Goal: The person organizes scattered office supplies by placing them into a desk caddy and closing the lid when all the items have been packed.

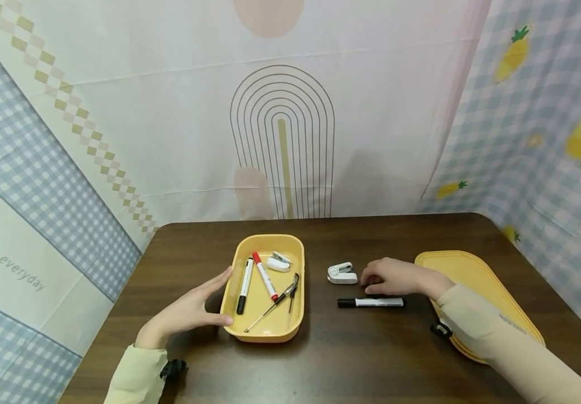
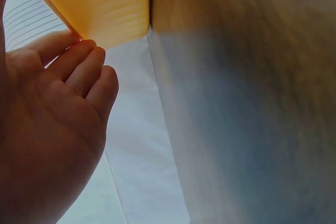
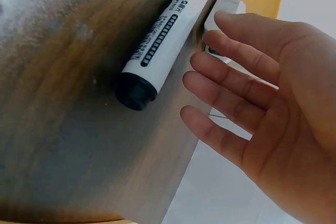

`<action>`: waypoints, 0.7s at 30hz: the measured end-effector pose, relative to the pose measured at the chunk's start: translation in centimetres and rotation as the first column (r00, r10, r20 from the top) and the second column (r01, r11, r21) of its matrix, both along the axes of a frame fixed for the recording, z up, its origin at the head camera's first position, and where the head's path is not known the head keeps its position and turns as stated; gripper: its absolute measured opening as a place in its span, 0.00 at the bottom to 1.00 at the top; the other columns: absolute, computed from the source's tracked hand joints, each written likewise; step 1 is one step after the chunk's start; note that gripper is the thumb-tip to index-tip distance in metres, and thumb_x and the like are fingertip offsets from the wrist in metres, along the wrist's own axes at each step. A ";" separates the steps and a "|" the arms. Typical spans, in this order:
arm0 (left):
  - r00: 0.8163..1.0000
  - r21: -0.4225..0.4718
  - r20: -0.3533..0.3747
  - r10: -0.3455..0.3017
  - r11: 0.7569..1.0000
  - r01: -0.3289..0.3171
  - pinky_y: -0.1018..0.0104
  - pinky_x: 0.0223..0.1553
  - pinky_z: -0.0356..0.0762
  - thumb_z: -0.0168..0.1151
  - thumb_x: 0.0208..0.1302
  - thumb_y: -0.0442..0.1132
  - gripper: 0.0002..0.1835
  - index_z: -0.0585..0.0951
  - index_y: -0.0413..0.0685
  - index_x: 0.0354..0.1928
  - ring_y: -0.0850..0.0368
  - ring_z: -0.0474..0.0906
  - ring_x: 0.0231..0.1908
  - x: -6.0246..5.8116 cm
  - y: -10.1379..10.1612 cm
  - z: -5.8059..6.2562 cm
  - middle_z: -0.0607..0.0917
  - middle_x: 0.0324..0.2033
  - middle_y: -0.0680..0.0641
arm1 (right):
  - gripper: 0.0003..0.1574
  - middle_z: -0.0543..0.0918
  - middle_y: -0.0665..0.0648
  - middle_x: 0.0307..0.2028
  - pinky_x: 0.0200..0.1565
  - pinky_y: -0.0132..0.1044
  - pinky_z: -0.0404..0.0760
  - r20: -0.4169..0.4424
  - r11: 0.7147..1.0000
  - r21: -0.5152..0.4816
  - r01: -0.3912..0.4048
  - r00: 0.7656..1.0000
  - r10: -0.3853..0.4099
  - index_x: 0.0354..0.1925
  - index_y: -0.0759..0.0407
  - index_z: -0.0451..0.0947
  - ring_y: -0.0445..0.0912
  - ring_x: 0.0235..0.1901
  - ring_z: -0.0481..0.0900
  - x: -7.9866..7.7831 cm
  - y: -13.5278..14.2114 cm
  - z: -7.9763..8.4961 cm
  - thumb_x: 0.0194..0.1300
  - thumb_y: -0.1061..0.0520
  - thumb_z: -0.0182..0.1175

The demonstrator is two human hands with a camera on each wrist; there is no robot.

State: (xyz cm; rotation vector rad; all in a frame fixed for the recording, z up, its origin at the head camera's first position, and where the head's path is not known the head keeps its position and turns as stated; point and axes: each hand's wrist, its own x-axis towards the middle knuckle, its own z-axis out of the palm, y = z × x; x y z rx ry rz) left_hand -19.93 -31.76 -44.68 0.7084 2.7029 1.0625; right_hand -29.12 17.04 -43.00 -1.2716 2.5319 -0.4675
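Two items, stapler (image 1: 342,275) and marker (image 1: 377,302), lie right of the tray (image 1: 264,338). Left hand (image 1: 189,310), fingers extended, touches its left side; right hand (image 1: 399,276), loose and empty, seems at pick-up, needing a pinch next.

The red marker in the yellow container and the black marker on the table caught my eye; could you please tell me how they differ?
The red marker lies inside the yellow container; the black marker lies on the table.
In the head view, the red marker slants lengthwise, while the black marker lies crosswise.
Both share white barrels.
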 end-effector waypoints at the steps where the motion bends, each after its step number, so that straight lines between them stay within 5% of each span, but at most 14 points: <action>1: 1.000 -0.004 -0.006 -0.002 1.000 0.002 0.38 0.69 0.55 0.77 0.54 0.57 0.57 0.55 0.49 0.80 0.44 0.53 0.75 0.0 0.0 0.0 0.56 0.78 0.47 | 0.09 0.81 0.45 0.38 0.40 0.38 0.79 -0.002 1.000 -0.004 -0.001 1.000 0.001 0.46 0.55 0.85 0.38 0.37 0.78 0.1 0.1 0.0 0.70 0.54 0.64; 11: 1.000 0.000 0.001 0.001 1.000 -0.001 0.38 0.69 0.54 0.76 0.54 0.58 0.57 0.54 0.50 0.80 0.45 0.52 0.75 0.0 -0.1 0.0 0.55 0.78 0.47 | 0.13 0.80 0.45 0.40 0.41 0.37 0.79 0.045 0.999 -0.011 0.035 0.998 -0.034 0.47 0.53 0.84 0.39 0.38 0.78 1.6 -0.1 -0.4 0.66 0.50 0.69; 21: 1.000 -0.002 0.011 0.001 1.000 -0.001 0.37 0.69 0.55 0.75 0.55 0.58 0.57 0.54 0.49 0.80 0.44 0.52 0.75 0.1 0.0 0.1 0.55 0.78 0.47 | 0.11 0.77 0.44 0.32 0.34 0.32 0.74 0.035 0.999 -0.034 0.027 0.999 -0.026 0.42 0.52 0.83 0.38 0.31 0.74 2.7 -0.4 -0.9 0.60 0.60 0.72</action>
